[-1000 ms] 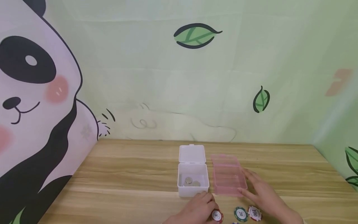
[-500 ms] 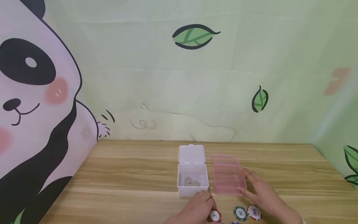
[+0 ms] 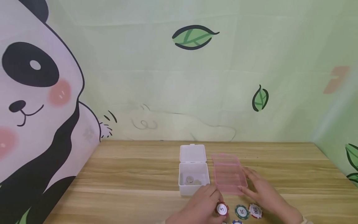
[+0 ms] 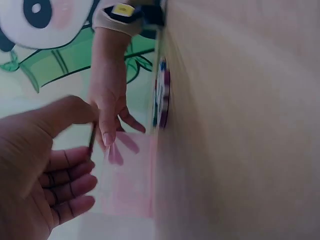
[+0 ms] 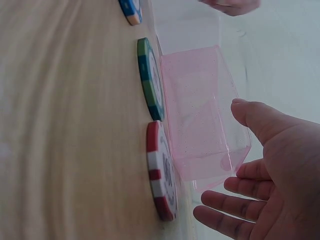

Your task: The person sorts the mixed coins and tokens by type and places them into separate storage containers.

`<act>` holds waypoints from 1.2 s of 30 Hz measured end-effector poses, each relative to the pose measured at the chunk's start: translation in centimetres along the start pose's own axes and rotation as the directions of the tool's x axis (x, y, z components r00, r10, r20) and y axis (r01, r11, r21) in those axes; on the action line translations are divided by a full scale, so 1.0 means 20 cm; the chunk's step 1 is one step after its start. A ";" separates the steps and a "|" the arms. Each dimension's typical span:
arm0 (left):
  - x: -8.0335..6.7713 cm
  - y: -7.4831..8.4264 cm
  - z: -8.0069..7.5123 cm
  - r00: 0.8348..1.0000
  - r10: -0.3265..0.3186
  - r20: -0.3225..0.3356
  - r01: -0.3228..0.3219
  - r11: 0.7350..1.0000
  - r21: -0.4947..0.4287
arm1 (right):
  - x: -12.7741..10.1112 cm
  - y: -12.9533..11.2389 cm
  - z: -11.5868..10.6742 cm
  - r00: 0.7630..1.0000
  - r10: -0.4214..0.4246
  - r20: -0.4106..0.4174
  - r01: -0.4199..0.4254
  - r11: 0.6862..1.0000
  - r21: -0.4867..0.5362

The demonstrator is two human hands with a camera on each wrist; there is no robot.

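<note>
Pale green cloth [image 3: 134, 84] printed with a panda [image 3: 61, 56] and leaves [image 3: 194, 39] backs the wooden worktop [image 3: 126, 169]. With my left hand [image 3: 197, 204] I pinch the red chip [image 3: 222, 209] marked 5 by its edge, clear of the wood. That thin hold looks like the weak point: if my thumb slips, I could drop it onto the green chip [image 3: 241, 212] or the red-and-white chip [image 3: 255, 211] lying near the pink box [image 3: 227, 189].

My fingertips overlap the near corner of the white box [image 3: 191, 190]; I cannot tell whether they touch. A careless knuckle might knock it and jostle its coins [image 3: 189, 179], or the chip might end up among them if I drift left. My right hand [image 3: 263, 189], fingers extended and not clenched, flanks the pink box's right side. That plastic seems light, so pressing too hard could shove it into its neighbour.
</note>
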State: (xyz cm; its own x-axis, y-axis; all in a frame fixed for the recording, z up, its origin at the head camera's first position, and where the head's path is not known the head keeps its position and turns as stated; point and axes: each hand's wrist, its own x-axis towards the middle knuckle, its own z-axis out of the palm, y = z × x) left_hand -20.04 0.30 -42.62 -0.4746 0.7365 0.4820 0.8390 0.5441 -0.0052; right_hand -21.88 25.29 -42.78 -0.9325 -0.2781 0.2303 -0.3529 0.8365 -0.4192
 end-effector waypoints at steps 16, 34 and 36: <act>0.23 -0.06 -0.09 0.996 -0.072 0.052 0.066 0.993 0.099 | 0.02 0.01 -0.01 0.999 -0.034 -0.033 0.034 0.999 0.008; 0.41 -0.20 -0.03 0.960 -0.171 0.221 0.155 0.984 0.090 | 0.00 0.01 0.01 0.999 -0.017 -0.027 0.017 1.000 0.002; 0.42 -0.21 -0.02 0.955 -0.176 0.241 0.157 0.983 0.095 | 0.00 0.01 0.01 1.000 -0.014 -0.024 0.014 1.000 0.003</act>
State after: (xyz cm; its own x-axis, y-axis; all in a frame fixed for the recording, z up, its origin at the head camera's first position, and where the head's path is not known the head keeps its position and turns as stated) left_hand -27.43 4.07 -38.29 -0.6646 0.7042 0.2500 0.7249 0.6887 -0.0128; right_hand -21.96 25.32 -43.01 -0.9254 -0.2784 0.2571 -0.3663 0.8309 -0.4187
